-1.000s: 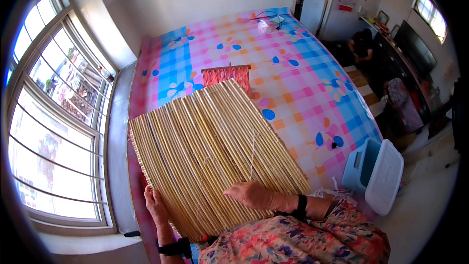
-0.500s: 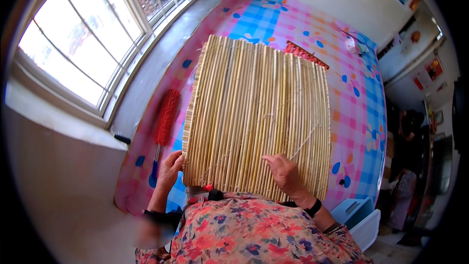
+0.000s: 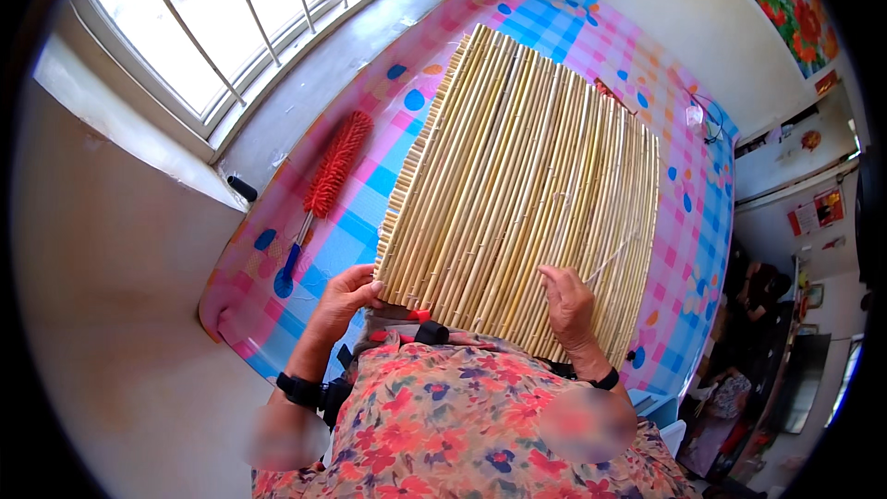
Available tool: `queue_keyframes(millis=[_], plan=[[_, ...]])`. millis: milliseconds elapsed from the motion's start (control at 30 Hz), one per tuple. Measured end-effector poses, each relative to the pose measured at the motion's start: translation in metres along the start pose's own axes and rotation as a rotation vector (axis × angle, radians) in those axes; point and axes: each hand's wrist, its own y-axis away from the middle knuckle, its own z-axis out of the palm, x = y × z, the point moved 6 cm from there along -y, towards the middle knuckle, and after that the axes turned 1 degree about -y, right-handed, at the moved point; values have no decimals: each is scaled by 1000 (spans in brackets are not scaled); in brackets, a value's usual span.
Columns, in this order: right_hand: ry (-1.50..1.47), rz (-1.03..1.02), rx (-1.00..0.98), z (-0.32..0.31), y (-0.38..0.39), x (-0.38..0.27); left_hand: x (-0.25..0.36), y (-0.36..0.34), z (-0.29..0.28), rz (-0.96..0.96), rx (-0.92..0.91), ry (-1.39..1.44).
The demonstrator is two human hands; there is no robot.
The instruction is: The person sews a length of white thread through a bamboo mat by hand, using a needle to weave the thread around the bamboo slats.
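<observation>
Head view showed the ribbed mat point(image 3: 517, 194) of slim straw-coloured stalks, near edge close to the floral garment point(image 3: 434, 425). The left hand point(image 3: 347, 299) gripped its near left corner; the right hand point(image 3: 570, 307) curled over its surface, grip unclear. Checked sheet point(image 3: 374, 180) spread past both side edges, a bristly red duster point(image 3: 338, 164) lying left.

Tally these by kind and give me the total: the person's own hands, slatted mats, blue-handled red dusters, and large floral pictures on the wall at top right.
Left hand and right hand: 2
Slatted mat: 1
Red duster, blue-handled: 1
Floral wall picture: 1
Total: 5
</observation>
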Motion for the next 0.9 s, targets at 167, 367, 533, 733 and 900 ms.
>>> queue_keyframes(millis=[167,367,533,733,900], plan=[[44,-34,17,0,-1,-3,-9,-3,-3,33,-25,0],[76,-23,13,-1,0,-5,-11,-9,-5,49,-68,1],[70,-7,3,-2,0,-4,15,-31,-1,69,-38,-42],[1,23,15,0,2,1,23,-81,19,47,-182,62],[-48,69,56,-5,2,-2,23,-91,25,57,-165,164]])
